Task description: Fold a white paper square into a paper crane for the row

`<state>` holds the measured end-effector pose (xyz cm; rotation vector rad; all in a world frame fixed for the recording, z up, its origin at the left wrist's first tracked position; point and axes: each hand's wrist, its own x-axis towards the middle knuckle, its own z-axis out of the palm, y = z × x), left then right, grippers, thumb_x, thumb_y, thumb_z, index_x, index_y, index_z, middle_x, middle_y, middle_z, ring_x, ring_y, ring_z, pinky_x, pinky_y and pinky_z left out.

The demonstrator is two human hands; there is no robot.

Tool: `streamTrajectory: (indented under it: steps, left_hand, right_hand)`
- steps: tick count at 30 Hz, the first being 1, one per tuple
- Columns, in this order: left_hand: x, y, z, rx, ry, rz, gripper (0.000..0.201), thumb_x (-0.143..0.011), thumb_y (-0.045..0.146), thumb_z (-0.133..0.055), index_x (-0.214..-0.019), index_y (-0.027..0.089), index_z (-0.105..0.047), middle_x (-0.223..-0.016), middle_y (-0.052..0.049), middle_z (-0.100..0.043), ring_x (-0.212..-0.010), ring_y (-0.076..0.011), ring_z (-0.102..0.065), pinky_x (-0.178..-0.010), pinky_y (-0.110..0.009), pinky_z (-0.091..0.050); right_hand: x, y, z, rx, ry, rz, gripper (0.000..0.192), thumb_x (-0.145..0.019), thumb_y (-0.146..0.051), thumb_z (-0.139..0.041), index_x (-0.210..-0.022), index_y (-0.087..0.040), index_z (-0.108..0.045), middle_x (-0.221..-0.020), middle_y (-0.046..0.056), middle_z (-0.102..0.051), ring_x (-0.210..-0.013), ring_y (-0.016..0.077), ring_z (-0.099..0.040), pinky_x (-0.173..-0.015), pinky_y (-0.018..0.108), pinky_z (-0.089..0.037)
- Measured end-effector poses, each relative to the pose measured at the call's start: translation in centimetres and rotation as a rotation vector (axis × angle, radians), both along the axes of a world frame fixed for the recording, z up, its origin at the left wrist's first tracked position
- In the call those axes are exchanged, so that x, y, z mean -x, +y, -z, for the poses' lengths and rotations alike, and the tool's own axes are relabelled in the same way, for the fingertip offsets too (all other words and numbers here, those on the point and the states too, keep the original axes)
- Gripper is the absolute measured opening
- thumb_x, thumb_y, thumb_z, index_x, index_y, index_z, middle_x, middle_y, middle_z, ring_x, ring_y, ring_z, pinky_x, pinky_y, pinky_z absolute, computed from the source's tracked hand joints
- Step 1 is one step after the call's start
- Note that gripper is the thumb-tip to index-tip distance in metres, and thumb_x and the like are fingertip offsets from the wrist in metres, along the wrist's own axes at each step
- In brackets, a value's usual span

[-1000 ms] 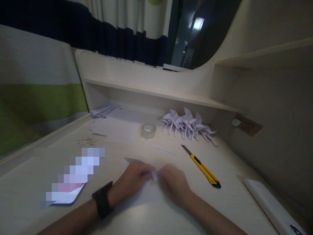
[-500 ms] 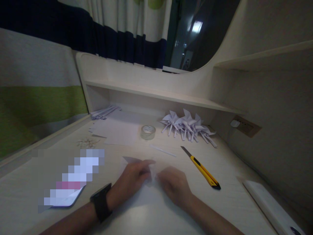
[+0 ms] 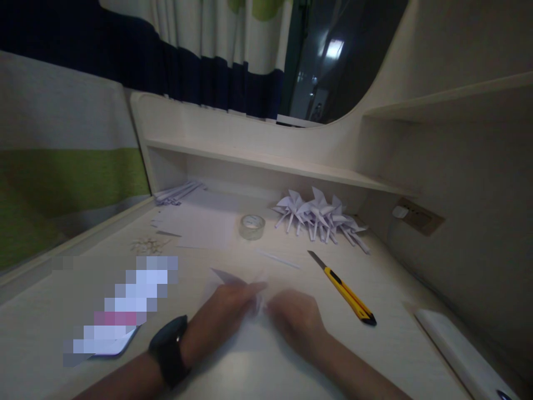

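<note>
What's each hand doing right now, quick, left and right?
Left hand: fingers closed, pinching the white paper on the desk.
Right hand: curled, pressing on the same paper; its grip cannot be told.

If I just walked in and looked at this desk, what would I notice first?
Probably the two hands in the middle of the desk: the left hand and right hand press down on a white sheet of paper. Next, the yellow utility knife lying to their right, and the cluster of folded white paper pinwheels at the back under the shelf.
</note>
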<state>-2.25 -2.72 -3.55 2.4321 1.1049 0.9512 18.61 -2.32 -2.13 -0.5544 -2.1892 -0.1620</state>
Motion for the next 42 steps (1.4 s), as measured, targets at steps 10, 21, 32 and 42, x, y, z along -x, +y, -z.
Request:
streamTrajectory:
  steps: [10,21,32,42]
  left_hand:
    - [0.1,-1.0,-1.4,-0.152,0.059,0.028,0.061,-0.084,0.001,-0.047,-0.139,0.025,-0.037,-0.074,0.002,-0.066,-0.060,-0.0110,-0.059,-0.059,-0.022,-0.049]
    - [-0.1,-1.3,-1.5,-0.182,0.035,0.047,0.058,-0.086,0.003,-0.047,-0.138,0.026,-0.039,-0.070,0.003,-0.064,-0.059,-0.0116,-0.058,-0.059,-0.023,-0.050]
    - [-0.1,-1.4,-1.9,-0.234,0.041,0.077,0.061,-0.087,0.000,-0.044,-0.141,0.026,-0.034,-0.072,0.003,-0.065,-0.061,-0.0111,-0.059,-0.060,-0.023,-0.051]
    - [-0.2,-1.5,-1.7,-0.193,0.034,0.042,0.058,-0.085,0.001,-0.043,-0.137,0.028,-0.040,-0.074,0.002,-0.064,-0.063,-0.0126,-0.059,-0.062,-0.025,-0.050]
  right_hand:
    - [0.2,-0.5,0.1,-0.081,0.032,0.027,0.013,-0.085,-0.009,-0.049,-0.080,-0.016,-0.059,-0.067,0.005,-0.065,-0.059,0.0152,-0.059,-0.055,0.027,-0.046]
    - [0.5,-1.2,0.1,-0.154,0.040,0.099,0.012,-0.082,-0.008,-0.048,-0.081,-0.016,-0.056,-0.062,0.003,-0.063,-0.055,0.0156,-0.057,-0.051,0.027,-0.042]
    - [0.4,-1.2,-0.3,-0.205,-0.014,0.079,0.013,-0.086,-0.009,-0.047,-0.080,-0.017,-0.055,-0.060,0.003,-0.062,-0.054,0.0155,-0.056,-0.051,0.026,-0.041]
    - [0.3,-1.1,0.1,-0.138,0.019,0.076,0.013,-0.085,-0.009,-0.046,-0.081,-0.017,-0.056,-0.062,0.003,-0.062,-0.055,0.0157,-0.057,-0.052,0.026,-0.043]
